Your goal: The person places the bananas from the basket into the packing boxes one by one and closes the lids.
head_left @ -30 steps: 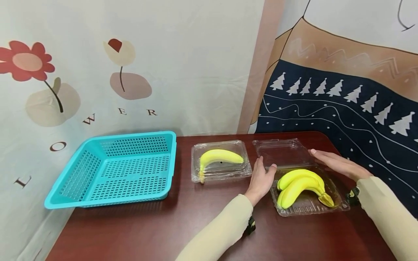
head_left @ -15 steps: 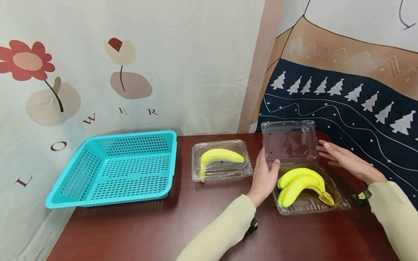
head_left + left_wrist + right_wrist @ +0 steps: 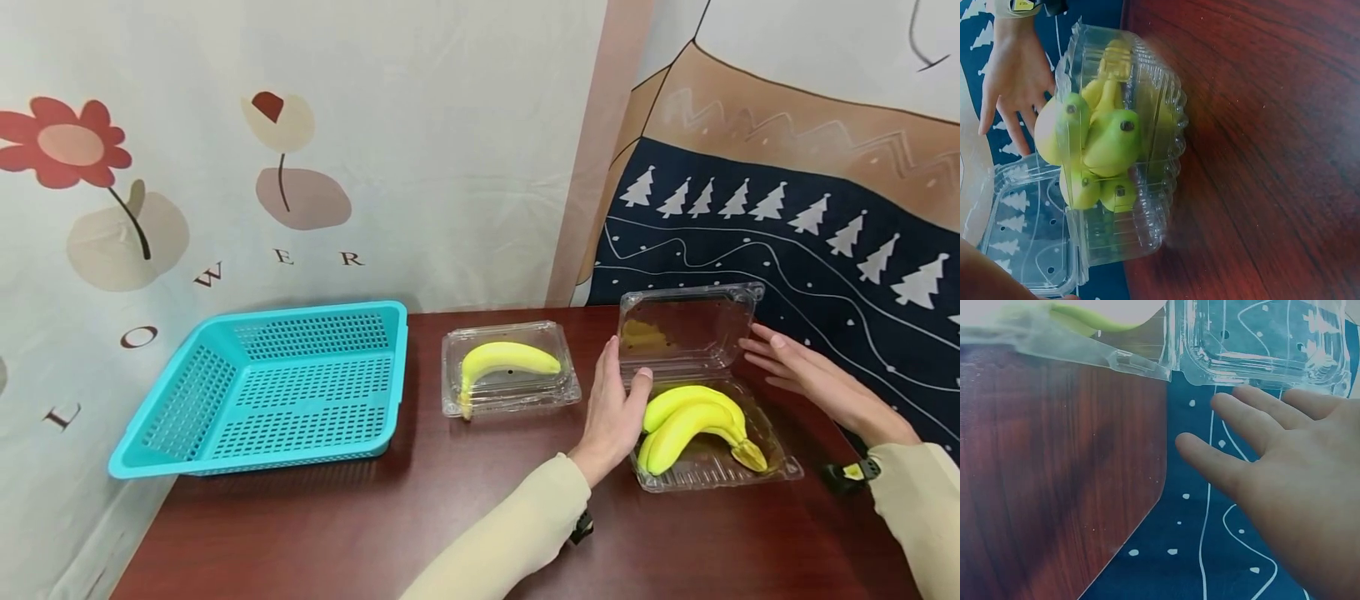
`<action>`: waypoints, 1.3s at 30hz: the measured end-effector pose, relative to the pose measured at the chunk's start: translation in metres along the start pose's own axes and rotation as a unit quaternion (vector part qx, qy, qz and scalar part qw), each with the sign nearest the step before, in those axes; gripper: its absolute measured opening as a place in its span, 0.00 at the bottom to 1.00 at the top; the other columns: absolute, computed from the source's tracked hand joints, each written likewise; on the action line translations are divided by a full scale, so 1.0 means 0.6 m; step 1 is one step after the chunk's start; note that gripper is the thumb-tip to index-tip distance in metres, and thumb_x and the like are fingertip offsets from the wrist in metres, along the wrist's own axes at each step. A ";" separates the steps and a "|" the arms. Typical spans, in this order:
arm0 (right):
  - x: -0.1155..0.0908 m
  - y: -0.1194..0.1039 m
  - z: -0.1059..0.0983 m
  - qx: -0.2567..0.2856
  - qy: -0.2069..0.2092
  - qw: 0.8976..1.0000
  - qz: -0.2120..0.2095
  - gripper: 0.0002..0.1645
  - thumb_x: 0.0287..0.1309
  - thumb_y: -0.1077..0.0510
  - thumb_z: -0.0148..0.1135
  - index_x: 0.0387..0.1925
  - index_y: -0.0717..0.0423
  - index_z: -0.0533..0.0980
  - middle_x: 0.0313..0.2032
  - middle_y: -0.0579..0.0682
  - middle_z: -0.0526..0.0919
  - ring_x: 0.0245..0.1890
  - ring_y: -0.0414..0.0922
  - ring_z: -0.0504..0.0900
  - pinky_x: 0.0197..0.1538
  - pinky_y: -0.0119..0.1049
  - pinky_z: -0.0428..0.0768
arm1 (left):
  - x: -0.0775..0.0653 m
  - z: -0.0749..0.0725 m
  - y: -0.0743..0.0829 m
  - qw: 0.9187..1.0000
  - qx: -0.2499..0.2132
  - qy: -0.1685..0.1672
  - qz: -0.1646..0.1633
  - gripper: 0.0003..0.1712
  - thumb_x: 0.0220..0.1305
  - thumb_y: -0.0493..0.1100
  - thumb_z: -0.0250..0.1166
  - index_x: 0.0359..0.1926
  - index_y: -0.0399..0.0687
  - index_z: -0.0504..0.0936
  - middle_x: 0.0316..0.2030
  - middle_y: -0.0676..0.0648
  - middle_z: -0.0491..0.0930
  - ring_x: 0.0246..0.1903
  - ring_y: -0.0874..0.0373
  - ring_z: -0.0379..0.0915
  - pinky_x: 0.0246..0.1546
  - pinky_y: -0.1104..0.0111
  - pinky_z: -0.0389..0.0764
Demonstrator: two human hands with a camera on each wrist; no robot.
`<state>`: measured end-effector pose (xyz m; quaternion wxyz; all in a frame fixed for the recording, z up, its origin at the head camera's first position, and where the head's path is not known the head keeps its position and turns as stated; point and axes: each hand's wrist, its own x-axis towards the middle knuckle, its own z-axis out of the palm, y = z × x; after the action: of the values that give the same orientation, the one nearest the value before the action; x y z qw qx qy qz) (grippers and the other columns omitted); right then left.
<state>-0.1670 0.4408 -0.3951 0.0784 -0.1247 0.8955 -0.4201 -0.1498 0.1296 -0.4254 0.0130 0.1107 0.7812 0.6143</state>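
A bunch of yellow bananas (image 3: pixel 693 427) lies in the base of a clear plastic clamshell box (image 3: pixel 716 479) at the right of the table. The box's hinged lid (image 3: pixel 686 325) stands raised at the back. My left hand (image 3: pixel 613 404) is at the left edge of the lid, fingers straight and thumb apart. On the other side, my right hand (image 3: pixel 825 379) has its straight fingers against or very near the lid's right edge. In the right wrist view those fingertips (image 3: pixel 1225 403) lie just below the lid rim. Whether the left fingertips touch the lid is hidden.
A second, closed clear box (image 3: pixel 558 392) with a single banana (image 3: pixel 510 358) in it sits left of my left hand. Farther left stands a turquoise perforated basket (image 3: pixel 258 465). Printed cloth hangs behind the dark red table (image 3: pixel 315 533).
The lid has swung up from lying flat at the back to standing raised. Both hands have shifted a little to the right alongside it. The bananas have stayed in place.
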 end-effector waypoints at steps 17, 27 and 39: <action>-0.033 0.016 0.009 0.072 -0.009 0.997 -0.038 0.40 0.82 0.42 0.13 0.83 0.60 0.37 0.75 0.36 0.61 0.63 0.16 0.64 0.54 0.16 0.70 | -0.038 -0.022 -0.009 0.998 0.007 -0.061 0.030 0.41 0.79 0.68 0.34 0.84 0.57 0.48 0.82 0.56 0.45 0.80 0.56 0.41 0.78 0.53 0.49; -0.056 0.025 0.019 0.089 -0.006 0.994 -0.069 0.40 0.82 0.43 0.12 0.82 0.61 0.42 0.73 0.26 0.62 0.67 0.17 0.61 0.56 0.17 0.69 | -0.057 -0.029 -0.015 0.996 0.009 -0.082 0.039 0.41 0.79 0.69 0.32 0.83 0.56 0.50 0.82 0.54 0.44 0.81 0.54 0.39 0.78 0.49 0.48; -0.081 0.032 0.028 0.103 -0.006 0.991 -0.091 0.39 0.82 0.44 0.11 0.83 0.53 0.46 0.74 0.26 0.60 0.70 0.20 0.60 0.60 0.17 0.67 | -0.084 -0.039 -0.020 0.992 0.030 -0.121 0.023 0.41 0.79 0.70 0.32 0.83 0.60 0.49 0.83 0.53 0.38 0.81 0.52 0.35 0.77 0.48 0.49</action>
<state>-0.1195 0.4543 -0.4190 0.0574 -0.1990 0.8322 -0.5143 -0.1062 0.0948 -0.4368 0.0899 0.2022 0.7890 0.5731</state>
